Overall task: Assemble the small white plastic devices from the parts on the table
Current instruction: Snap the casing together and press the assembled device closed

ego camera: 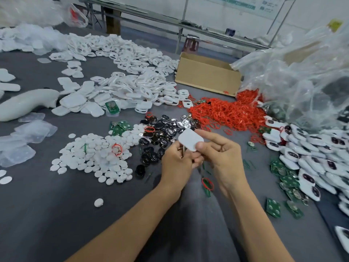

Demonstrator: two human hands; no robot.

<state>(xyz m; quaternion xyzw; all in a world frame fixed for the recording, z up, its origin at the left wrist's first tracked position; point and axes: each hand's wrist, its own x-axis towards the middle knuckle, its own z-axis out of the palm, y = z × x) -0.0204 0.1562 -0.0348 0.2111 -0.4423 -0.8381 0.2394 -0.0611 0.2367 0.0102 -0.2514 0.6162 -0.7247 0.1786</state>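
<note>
Both hands meet over the middle of the grey table [56,214]. My right hand [221,157] pinches a small white plastic device shell [189,139], its flat rounded-square back facing me. My left hand [176,163] grips the lower left edge of the same shell, with a thin metallic part between its fingers; what that part is I cannot tell. Around them lie parts: white oval buttons [94,157], dark glossy inserts [162,131], red rubber rings [226,112], green circuit boards [289,180], and white shells [117,87] in heaps.
Finished white devices with dark windows [311,157] pile up at the right. A cardboard box [205,74] stands at the back, clear plastic bags [302,72] beside it. Clear trays [22,140] and a white curved object [26,104] lie at the left.
</note>
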